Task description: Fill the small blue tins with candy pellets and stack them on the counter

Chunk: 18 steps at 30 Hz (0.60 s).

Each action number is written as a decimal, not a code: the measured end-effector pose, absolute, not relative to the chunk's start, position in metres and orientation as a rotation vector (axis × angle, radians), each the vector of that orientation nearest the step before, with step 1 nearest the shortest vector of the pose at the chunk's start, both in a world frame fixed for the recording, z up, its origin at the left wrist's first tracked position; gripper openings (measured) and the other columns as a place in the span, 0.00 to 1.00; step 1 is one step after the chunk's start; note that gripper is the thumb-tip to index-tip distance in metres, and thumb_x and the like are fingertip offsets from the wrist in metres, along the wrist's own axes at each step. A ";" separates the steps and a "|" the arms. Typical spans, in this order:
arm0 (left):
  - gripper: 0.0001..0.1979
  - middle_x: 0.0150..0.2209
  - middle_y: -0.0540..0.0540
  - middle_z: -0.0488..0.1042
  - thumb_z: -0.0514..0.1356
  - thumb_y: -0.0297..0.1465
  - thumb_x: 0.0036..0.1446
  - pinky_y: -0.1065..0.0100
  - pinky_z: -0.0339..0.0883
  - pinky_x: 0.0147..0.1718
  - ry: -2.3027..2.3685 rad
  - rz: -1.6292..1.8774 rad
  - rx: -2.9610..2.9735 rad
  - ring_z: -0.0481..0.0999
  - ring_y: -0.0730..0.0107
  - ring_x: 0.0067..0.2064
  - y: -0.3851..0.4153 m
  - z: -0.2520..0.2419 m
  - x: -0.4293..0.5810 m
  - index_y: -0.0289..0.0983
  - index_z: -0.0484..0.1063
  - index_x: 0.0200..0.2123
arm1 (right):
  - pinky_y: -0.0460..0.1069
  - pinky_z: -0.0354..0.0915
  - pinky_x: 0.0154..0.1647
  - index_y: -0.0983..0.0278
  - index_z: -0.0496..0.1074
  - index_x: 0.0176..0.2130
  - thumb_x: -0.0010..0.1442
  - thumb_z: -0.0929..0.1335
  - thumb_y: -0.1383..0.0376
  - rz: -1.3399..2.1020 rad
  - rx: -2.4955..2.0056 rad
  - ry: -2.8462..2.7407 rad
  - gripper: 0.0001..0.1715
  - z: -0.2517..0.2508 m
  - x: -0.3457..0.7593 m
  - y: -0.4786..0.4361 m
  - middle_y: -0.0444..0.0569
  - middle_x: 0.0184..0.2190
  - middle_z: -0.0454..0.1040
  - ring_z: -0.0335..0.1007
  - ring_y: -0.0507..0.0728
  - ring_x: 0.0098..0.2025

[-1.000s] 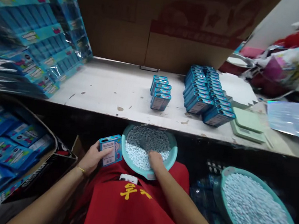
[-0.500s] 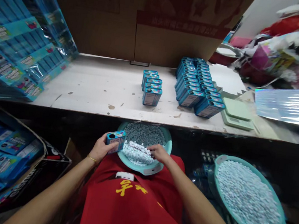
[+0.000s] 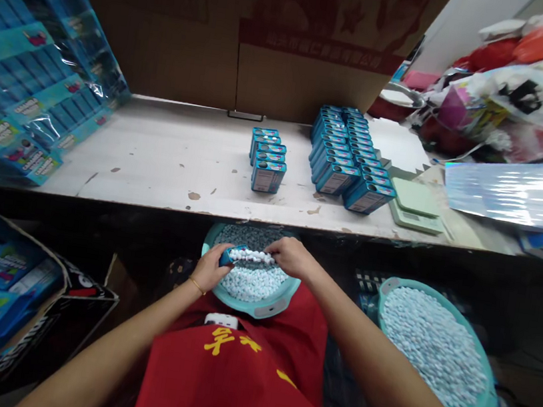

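— So where is the small blue tin now?

— Lying on its side over the teal basin in the lap, with the left hand clamped on its end. A second ago it was upright beside the basin's rim.

— And the right hand?

— It was down in the white pellets; now it has lifted, its fingers closed against a row of pellets heaped along the tin.

— Anything changed on the counter?

— No. The filled tins stand in the same rows, with the green scale beside them. The second basin sits at the right.
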State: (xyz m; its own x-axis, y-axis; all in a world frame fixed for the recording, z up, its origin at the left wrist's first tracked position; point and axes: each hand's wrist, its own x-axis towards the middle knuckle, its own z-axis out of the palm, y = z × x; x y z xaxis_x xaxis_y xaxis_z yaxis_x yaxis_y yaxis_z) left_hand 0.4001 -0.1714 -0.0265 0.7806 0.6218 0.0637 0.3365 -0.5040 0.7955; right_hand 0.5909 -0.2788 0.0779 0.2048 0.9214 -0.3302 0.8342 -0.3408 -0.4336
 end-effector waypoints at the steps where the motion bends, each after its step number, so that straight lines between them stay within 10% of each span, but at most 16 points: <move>1: 0.21 0.44 0.44 0.67 0.57 0.27 0.44 0.64 0.58 0.48 0.689 0.436 2.157 0.66 0.65 0.47 -0.173 -0.027 0.401 0.36 0.63 0.45 | 0.45 0.60 0.36 0.57 0.75 0.35 0.45 0.62 0.72 0.786 -2.377 -1.760 0.19 0.083 0.586 -0.274 0.47 0.33 0.75 0.68 0.55 0.38; 10: 0.20 0.44 0.43 0.67 0.57 0.27 0.45 0.61 0.59 0.47 0.680 0.465 2.169 0.66 0.64 0.47 -0.176 -0.034 0.400 0.36 0.64 0.45 | 0.49 0.61 0.39 0.68 0.70 0.42 0.51 0.61 0.70 0.654 -2.594 -2.015 0.18 0.121 0.545 -0.254 0.61 0.37 0.72 0.68 0.59 0.41; 18: 0.20 0.42 0.44 0.67 0.57 0.25 0.44 0.63 0.59 0.47 0.677 0.491 2.092 0.67 0.65 0.46 -0.174 -0.043 0.396 0.36 0.63 0.44 | 0.46 0.60 0.35 0.58 0.70 0.37 0.53 0.57 0.73 0.569 -2.551 -2.048 0.19 0.105 0.572 -0.294 0.48 0.37 0.71 0.67 0.55 0.39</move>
State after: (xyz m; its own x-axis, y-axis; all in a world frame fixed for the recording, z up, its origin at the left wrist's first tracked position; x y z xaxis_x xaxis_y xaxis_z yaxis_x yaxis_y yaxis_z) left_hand 0.3962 -0.1736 -0.0430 0.7755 0.6238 0.0968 0.2856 -0.4834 0.8275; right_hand 0.5721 -0.2941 0.1055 0.1871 0.9096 -0.3709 0.9705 -0.2295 -0.0734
